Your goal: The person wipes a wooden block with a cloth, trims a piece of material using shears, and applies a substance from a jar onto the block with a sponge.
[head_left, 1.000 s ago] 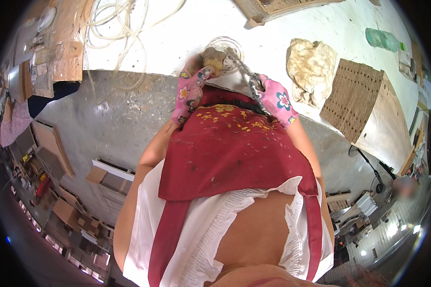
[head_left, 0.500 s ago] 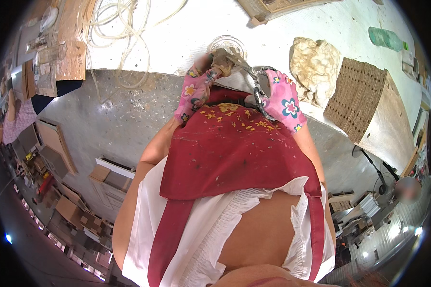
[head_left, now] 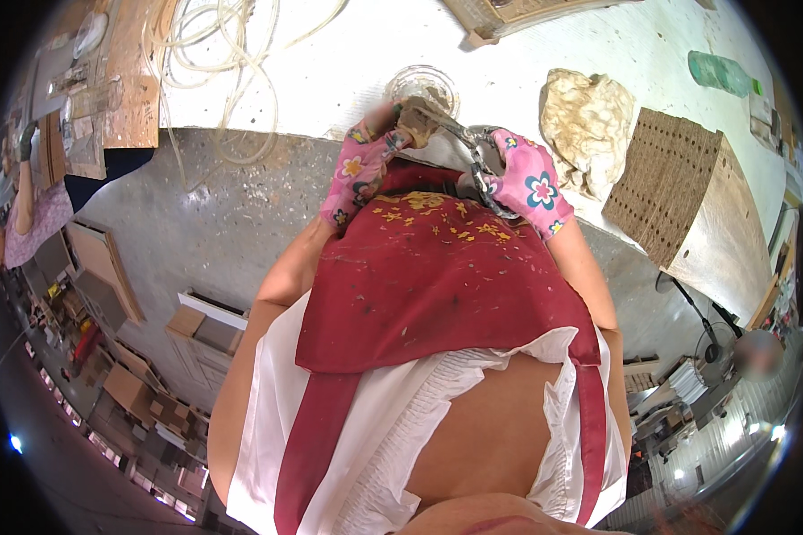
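My left hand (head_left: 366,159), in a pink flowered glove, pinches a small crumpled brownish piece (head_left: 417,123) whose exact kind I cannot make out. In my gloved right hand (head_left: 528,185) is a worn pair of scissors (head_left: 482,169), with large dark-and-pale handle loops. The blades reach left to the brownish piece, and whether they are cutting into it is not clear. Just beyond both hands a round clear dish (head_left: 442,82) with whitish rings sits on the white table (head_left: 348,80). My hands are over the table's near edge, in front of my red apron (head_left: 446,285).
To the right lie a crumpled cream cloth (head_left: 584,125), a stack of brown perforated boards (head_left: 660,183) and a green plastic bottle (head_left: 721,73). A coiled clear hose (head_left: 232,62) hangs over the table edge at left. Another person's arm (head_left: 27,196) shows at far left.
My right hand has shifted slightly down and right, and the scissors have turned a little. The brownish piece has tilted in my left hand. The person at far left has raised an arm.
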The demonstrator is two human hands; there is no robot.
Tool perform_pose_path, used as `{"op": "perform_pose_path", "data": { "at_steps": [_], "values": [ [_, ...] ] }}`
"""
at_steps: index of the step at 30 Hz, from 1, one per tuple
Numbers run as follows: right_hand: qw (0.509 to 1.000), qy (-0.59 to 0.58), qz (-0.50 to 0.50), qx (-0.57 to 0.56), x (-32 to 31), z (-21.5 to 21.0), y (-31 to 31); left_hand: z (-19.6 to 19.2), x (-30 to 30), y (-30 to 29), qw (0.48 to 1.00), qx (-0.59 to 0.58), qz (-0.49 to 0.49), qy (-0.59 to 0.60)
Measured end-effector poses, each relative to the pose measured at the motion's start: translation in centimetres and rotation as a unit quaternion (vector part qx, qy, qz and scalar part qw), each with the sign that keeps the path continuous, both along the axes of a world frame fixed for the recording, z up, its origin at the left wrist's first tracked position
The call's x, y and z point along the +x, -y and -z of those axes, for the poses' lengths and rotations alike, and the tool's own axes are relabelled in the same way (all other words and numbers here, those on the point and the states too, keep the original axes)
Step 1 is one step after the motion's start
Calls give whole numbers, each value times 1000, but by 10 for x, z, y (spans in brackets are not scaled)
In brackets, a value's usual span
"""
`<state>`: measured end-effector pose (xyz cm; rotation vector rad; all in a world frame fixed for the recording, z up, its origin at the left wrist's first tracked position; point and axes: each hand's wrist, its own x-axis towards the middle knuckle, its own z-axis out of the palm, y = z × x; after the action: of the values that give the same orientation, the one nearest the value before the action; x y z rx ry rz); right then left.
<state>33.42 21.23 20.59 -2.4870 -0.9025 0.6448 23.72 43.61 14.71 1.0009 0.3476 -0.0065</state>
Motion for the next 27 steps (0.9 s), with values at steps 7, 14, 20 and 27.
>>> {"op": "perform_pose_path", "data": {
  "at_steps": [7, 14, 20, 27],
  "values": [
    [996, -76, 18, -52, 5, -1, -2, 24, -8, -6, 995, -65, -13, -71],
    [999, 4, -36, -24, 4, 1, -5, -1, 3, -2, 997, 11, 2, -78],
    [996, -32, -48, -74, 10, -6, -13, 9, 0, -5, 997, 29, 18, -74],
    [997, -54, -12, -60, 6, 13, -9, 11, -1, -6, 996, -12, 3, -84]
  ]
}}
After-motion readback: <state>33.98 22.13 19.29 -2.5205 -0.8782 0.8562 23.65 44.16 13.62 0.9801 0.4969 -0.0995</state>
